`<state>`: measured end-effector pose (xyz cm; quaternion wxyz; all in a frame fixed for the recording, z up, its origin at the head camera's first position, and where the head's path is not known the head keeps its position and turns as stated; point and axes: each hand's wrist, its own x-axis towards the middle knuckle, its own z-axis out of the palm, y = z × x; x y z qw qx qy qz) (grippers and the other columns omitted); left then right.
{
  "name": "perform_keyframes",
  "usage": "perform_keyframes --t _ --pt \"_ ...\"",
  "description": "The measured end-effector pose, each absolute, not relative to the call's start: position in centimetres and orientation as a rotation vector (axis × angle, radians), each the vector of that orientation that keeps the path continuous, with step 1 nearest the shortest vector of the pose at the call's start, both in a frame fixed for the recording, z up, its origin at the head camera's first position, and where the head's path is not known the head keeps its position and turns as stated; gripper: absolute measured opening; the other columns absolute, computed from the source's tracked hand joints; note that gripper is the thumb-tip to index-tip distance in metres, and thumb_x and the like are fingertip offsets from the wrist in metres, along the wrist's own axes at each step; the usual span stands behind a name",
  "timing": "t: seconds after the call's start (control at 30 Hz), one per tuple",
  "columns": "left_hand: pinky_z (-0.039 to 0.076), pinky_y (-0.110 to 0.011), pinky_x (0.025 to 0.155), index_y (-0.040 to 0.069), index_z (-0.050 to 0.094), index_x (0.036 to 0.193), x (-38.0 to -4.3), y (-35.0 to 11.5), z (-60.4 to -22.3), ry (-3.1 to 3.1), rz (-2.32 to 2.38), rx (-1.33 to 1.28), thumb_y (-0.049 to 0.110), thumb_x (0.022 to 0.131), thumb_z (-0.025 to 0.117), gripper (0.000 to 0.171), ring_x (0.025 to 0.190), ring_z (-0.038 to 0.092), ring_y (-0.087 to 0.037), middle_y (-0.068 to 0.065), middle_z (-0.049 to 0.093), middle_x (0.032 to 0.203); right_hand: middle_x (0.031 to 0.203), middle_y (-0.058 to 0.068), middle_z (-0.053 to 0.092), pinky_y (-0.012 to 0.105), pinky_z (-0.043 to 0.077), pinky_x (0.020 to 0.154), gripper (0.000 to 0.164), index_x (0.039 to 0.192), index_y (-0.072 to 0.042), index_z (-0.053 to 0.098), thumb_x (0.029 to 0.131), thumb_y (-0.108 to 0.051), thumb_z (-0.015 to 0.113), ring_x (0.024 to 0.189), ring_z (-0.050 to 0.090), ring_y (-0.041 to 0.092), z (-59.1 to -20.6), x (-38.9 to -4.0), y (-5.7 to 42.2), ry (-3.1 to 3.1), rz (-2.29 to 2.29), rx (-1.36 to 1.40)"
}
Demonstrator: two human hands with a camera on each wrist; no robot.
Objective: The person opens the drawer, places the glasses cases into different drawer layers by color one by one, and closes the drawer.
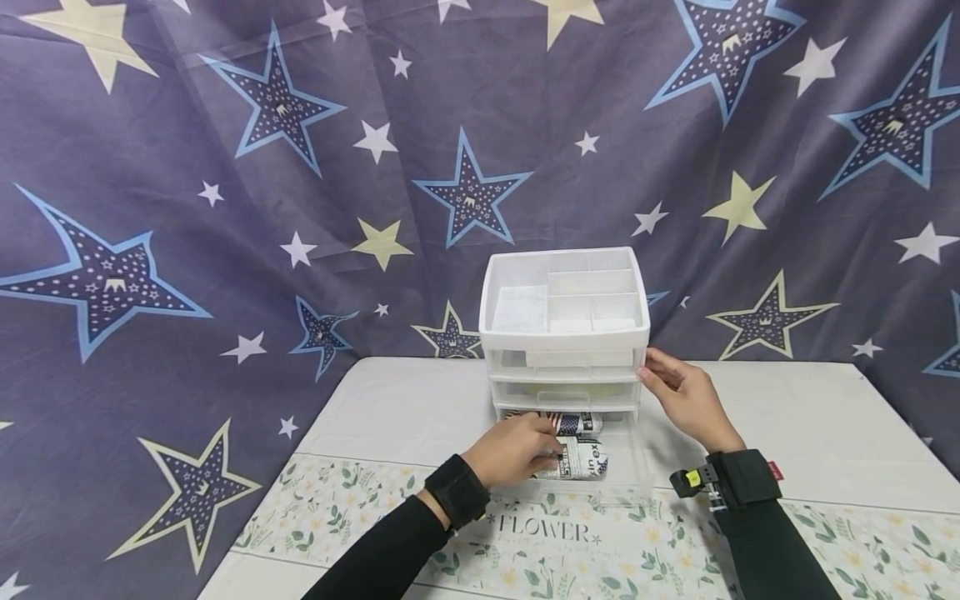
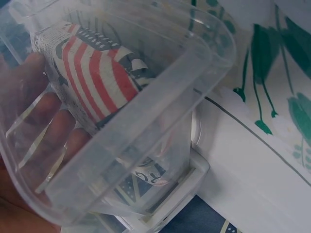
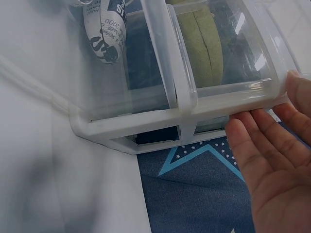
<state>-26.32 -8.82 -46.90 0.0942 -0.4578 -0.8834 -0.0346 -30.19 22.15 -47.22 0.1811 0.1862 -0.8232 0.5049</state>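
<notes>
A white drawer unit point(image 1: 566, 342) stands on the table with its clear bottom drawer point(image 1: 626, 454) pulled out. My left hand point(image 1: 517, 450) reaches into that drawer and grips the left end of a pouch point(image 1: 581, 458) with newspaper print. Another printed pouch point(image 1: 577, 423) lies behind it. In the left wrist view, fingers point(image 2: 48, 104) show through the clear wall beside a flag-striped pouch point(image 2: 97, 73); the thumb is hidden. My right hand point(image 1: 690, 400) rests against the unit's right side, its fingers point(image 3: 260, 141) mostly straight.
Shallow compartments point(image 1: 592, 292) form the unit's top. A green item point(image 3: 201, 43) shows through a shut drawer above the open one. A floral runner point(image 1: 360, 500) crosses the white table point(image 1: 420, 392), and a star-patterned curtain point(image 1: 337, 208) hangs behind.
</notes>
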Motion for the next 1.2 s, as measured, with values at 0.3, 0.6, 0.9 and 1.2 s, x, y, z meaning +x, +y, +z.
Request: perform_keyframes --t 0.3,0.6,0.9,1.2 --pt "0.053 -0.024 0.083 0.019 0.080 0.109 -26.1 -8.8 -47.1 -2.603 -0.057 -1.351 0.031 0.097 0.074 0.018 0.094 0.063 -0.009 0.006 0.068 0.103 0.127 0.027 0.067 0.003 0.046 0.086 0.053 0.147 0.006 0.050 0.105 -0.023 0.063 0.115 0.066 0.041 -47.2 -30.2 22.1 -2.318 1.444 0.526" --pt "0.054 -0.026 0.091 0.019 0.077 0.114 -25.3 -8.8 -46.9 -2.611 -0.121 -1.339 0.039 0.105 0.059 0.028 0.099 0.064 -0.010 0.006 0.069 0.106 0.126 0.027 0.067 0.003 0.046 0.084 0.053 0.147 0.006 0.050 0.105 -0.023 0.063 0.114 0.066 0.041 -47.2 -30.2 22.1 -2.324 1.439 0.520" --pt "0.052 -0.022 0.095 0.016 0.073 0.120 -24.2 -8.4 -47.2 -2.451 -0.151 -1.333 0.050 0.101 0.062 0.040 0.104 0.064 -0.009 0.005 0.069 0.112 0.127 0.027 0.067 0.003 0.046 0.085 0.053 0.147 0.006 0.049 0.105 -0.024 0.062 0.115 0.066 0.042 -47.0 -30.1 22.1 -2.330 1.437 0.523" --pt "0.050 -0.018 0.088 0.019 0.073 0.113 -22.2 -6.8 -47.2 -2.229 -0.085 -1.388 0.034 0.091 0.081 0.029 0.096 0.061 -0.007 0.008 0.067 0.104 0.127 0.028 0.066 0.003 0.047 0.086 0.052 0.147 0.006 0.049 0.105 -0.021 0.062 0.114 0.066 0.044 -47.0 -29.9 22.0 -2.321 1.427 0.545"
